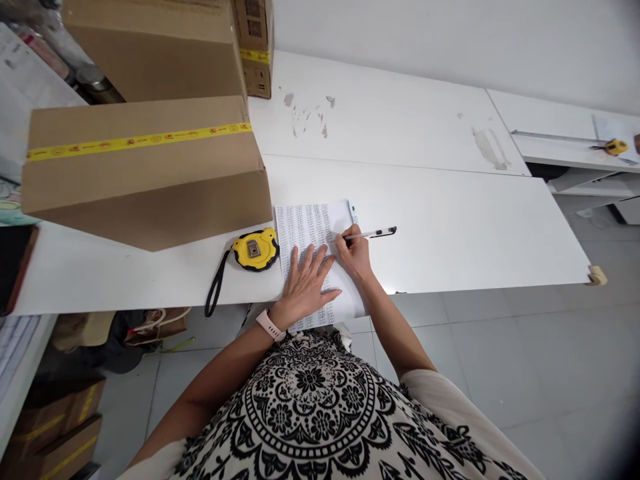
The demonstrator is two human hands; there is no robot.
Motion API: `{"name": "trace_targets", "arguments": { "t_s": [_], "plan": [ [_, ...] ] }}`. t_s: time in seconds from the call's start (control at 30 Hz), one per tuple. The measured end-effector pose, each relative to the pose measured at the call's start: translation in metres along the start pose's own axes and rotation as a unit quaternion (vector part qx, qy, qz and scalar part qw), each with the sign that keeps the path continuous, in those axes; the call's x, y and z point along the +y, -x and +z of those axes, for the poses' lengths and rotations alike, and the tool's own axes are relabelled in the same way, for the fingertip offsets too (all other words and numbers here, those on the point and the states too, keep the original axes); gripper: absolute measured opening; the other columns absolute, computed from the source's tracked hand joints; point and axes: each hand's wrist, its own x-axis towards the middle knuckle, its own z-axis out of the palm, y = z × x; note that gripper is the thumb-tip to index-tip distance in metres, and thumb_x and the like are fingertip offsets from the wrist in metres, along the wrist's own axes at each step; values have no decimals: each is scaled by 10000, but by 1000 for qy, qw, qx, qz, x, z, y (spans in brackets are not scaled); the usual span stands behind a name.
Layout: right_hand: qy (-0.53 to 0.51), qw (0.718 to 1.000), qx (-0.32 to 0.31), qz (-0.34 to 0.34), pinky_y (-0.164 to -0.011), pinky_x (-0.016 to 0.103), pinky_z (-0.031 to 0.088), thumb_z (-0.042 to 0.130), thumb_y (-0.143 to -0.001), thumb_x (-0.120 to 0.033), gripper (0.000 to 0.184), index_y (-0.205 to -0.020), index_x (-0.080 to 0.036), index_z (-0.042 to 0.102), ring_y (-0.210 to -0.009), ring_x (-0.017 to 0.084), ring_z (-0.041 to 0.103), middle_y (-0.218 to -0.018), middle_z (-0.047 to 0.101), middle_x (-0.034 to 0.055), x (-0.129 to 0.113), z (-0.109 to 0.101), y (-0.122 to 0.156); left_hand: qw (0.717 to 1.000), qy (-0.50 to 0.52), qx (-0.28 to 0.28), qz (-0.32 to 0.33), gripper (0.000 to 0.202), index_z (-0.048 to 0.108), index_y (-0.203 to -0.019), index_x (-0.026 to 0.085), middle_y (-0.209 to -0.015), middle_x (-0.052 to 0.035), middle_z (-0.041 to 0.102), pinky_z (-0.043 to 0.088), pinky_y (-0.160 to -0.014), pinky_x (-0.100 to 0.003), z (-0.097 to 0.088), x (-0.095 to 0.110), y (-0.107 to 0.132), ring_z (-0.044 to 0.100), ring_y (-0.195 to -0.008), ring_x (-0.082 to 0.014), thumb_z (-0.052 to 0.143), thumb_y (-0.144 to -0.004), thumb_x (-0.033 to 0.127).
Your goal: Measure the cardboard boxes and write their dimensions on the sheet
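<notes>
Centrally, a printed sheet (307, 227) covered in dense rows of small figures lies at the near edge of a long white bench (450, 227), its lower end hanging slightly over the edge. The right hand (354, 255) pinches a pen (373, 233) between its fingers, with the tip touching the sheet near the upper right of the printing and the capped end pointing right. The left hand (306, 283) lies flat on the middle of the sheet, fingers spread, holding it down; a pale wristband (270, 325) circles that wrist.

Judging by the pen's place, the marking is up near the top rows, and most of the sheet lies below it under the left hand. Whether any rows already carry marks is too small to tell.

Just left of the sheet sits a yellow tape measure (255, 249) with a black strap. Behind it stands a cardboard box (145, 167) sealed with yellow tape. A second tape measure (615, 147) lies far off to the right.
</notes>
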Motion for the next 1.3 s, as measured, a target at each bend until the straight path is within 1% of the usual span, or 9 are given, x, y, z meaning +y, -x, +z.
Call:
{"name": "trace_targets", "arguments": {
  "t_s": [0.17, 0.33, 0.5, 0.8, 0.93, 1.07, 1.3],
  "plan": [
    [-8, 1000, 2, 10, -542, 266, 350, 562, -823, -304, 175, -732, -250, 423, -521, 120, 412, -538, 432, -84, -2, 0, -1, 1000, -2, 0, 1, 755, 365, -1541, 176, -1669, -146, 282, -4, -1232, -667, 0, 0, 0, 190, -1540, -403, 440, -958, 649],
    [-3, 1000, 8, 8, -543, 268, 350, 564, -825, -294, 181, -728, -251, 416, -520, 120, 410, -545, 429, -82, -2, 0, 0, 1000, -3, 3, 2, 757, 372, -1539, 164, -1669, -147, 285, 1, -1234, -664, 1, -1, 0, 182, -1543, -401, 440, -960, 648],
    [-4, 1000, 6, 5, -545, 266, 351, 562, -827, -297, 185, -729, -251, 412, -525, 120, 406, -548, 423, -83, -1, 0, 0, 1000, -4, 1, 1, 753, 358, -1550, 187, -1672, -137, 280, -2, -1235, -661, 1, -1, 0, 179, -1545, -397, 434, -960, 650],
    [-11, 1000, 12, 14, -546, 269, 348, 564, -824, -284, 191, -721, -254, 406, -526, 123, 403, -548, 414, -81, -3, -1, 0, 1000, -4, 3, 2, 755, 379, -1537, 167, -1670, -145, 280, -3, -1235, -666, 2, -1, 0, 180, -1544, -399, 446, -958, 649],
    [-8, 1000, 8, 12, -545, 269, 345, 565, -822, -282, 184, -730, -255, 408, -520, 121, 401, -546, 412, -86, -3, -1, 0, 1000, -3, 5, 0, 755, 378, -1537, 175, -1669, -144, 284, -4, -1235, -664, 1, -1, 0, 182, -1544, -398, 455, -955, 649],
    [-5, 1000, 16, 9, -542, 271, 338, 556, -820, -271, 178, -727, -255, 406, -513, 118, 401, -549, 417, -86, -4, -1, 0, 1000, -4, 1, 0, 750, 379, -1538, 182, -1675, -136, 273, -10, -1237, -658, 1, -1, 0, 175, -1548, -390, 447, -957, 650],
    [0, 1000, 15, 5, -551, 266, 343, 553, -824, -266, 175, -735, -252, 402, -516, 115, 403, -549, 419, -89, -3, -1, 0, 1000, -8, 3, 4, 758, 383, -1535, 153, -1674, -149, 271, -6, -1233, -666, 1, -1, 1, 176, -1544, -398, 449, -962, 645]
  ]
}}
